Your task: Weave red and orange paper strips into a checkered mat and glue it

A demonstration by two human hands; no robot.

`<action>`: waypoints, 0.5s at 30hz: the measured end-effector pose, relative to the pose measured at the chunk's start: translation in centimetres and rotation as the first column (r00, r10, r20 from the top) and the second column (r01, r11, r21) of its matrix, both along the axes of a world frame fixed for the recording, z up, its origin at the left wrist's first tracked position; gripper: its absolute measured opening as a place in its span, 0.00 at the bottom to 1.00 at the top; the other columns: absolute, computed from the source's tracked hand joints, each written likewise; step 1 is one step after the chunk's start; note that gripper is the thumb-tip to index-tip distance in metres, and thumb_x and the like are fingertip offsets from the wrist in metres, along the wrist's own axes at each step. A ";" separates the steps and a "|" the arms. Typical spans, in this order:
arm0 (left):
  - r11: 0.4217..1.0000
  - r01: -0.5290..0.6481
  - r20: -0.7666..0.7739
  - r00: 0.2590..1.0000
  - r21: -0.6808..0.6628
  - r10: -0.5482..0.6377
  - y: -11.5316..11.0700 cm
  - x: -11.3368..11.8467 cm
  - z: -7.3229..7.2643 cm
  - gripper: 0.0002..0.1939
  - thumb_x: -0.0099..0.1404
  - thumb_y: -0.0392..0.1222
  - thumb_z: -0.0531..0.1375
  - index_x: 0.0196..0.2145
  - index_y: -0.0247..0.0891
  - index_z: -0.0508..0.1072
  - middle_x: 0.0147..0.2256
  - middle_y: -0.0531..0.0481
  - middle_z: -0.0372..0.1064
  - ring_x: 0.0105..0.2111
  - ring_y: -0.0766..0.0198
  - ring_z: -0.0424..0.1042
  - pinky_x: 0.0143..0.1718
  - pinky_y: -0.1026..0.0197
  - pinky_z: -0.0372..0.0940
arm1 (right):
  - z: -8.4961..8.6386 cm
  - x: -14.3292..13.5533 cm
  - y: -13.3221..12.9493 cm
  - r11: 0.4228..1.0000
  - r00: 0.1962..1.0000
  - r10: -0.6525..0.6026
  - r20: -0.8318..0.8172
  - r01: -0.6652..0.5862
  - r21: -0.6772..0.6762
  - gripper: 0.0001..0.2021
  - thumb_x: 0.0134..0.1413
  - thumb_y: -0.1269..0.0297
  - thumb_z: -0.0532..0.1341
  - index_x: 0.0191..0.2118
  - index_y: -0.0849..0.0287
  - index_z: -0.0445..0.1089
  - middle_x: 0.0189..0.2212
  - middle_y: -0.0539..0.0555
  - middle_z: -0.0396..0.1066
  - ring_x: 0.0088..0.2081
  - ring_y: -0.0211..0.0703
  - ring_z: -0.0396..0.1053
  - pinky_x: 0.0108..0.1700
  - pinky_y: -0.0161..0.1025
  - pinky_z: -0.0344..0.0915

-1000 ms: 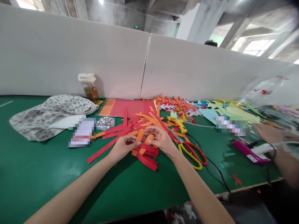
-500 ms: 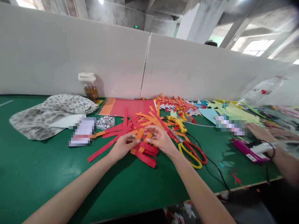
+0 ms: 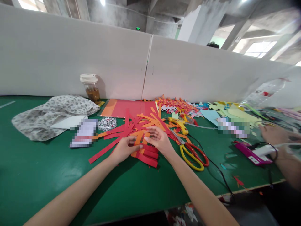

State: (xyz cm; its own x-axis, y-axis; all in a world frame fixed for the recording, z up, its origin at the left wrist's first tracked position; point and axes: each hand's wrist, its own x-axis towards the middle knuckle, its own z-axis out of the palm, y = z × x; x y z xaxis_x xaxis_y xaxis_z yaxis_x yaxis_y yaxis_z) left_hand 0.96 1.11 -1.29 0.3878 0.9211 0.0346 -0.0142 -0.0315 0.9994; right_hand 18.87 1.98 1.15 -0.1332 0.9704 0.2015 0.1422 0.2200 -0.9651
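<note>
A small weave of red and orange paper strips (image 3: 149, 159) is between my hands, just above the green table. My left hand (image 3: 124, 148) grips its left side, thumb laid across an upright orange strip (image 3: 139, 138). On the right, my right hand (image 3: 161, 142) has its thumb and fingers closed around a second orange strip (image 3: 145, 139); the fingertips partly hide it. Loose red strips (image 3: 105, 150) and orange strips fan out on the table behind and left of my hands. Yellow-and-red-handled scissors (image 3: 194, 155) lie right of my right hand.
A yellow glue gun (image 3: 180, 125) lies behind the scissors, its black cord running forward. Leftward are a phone (image 3: 83, 133), patterned cloth (image 3: 58, 105) and lidded cup (image 3: 90, 89). A magenta power strip (image 3: 252, 153) lies near another person's hand (image 3: 274, 135) at right.
The orange strips between my hands now stand more upright and side by side across the red ones. My right fingers have shifted slightly left. The other person's hand at right has moved.
</note>
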 end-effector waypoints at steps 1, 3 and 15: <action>1.000 -0.005 0.002 1.000 0.004 0.005 0.0 0.0 -0.1 0.19 0.51 0.48 0.66 0.39 0.35 0.73 0.37 0.45 0.75 0.39 0.57 0.74 0.42 0.56 0.66 | 0.0 0.1 0.0 1.000 0.999 -0.013 0.030 0.013 -0.022 0.20 0.37 0.61 0.69 0.40 0.56 0.67 0.34 0.53 0.72 0.37 0.43 0.71 0.40 0.42 0.68; 0.999 -0.034 -0.014 0.999 0.022 0.035 0.1 0.0 -0.2 0.19 0.51 0.49 0.66 0.38 0.35 0.73 0.35 0.46 0.75 0.37 0.58 0.73 0.39 0.58 0.66 | 0.1 0.4 0.1 0.998 0.997 -0.017 0.070 0.022 -0.065 0.19 0.36 0.61 0.69 0.39 0.57 0.69 0.28 0.50 0.71 0.32 0.42 0.71 0.38 0.42 0.68; 0.992 -0.061 -0.147 0.986 0.112 0.077 0.2 -0.2 -0.2 0.21 0.60 0.56 0.56 0.28 0.34 0.73 0.19 0.56 0.60 0.20 0.70 0.56 0.21 0.66 0.48 | 0.1 0.0 0.1 0.995 0.997 -0.079 0.005 0.079 -0.065 0.19 0.35 0.61 0.70 0.37 0.57 0.67 0.23 0.48 0.70 0.27 0.40 0.71 0.35 0.40 0.68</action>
State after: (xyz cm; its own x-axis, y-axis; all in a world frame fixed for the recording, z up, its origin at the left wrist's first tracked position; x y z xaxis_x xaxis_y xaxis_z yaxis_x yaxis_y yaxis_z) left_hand 0.75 1.27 -1.52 0.3320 0.9399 0.0800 0.1419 -0.1336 0.9808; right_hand 18.83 2.07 1.22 -0.0562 0.9889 0.1373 0.1591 0.1446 -0.9766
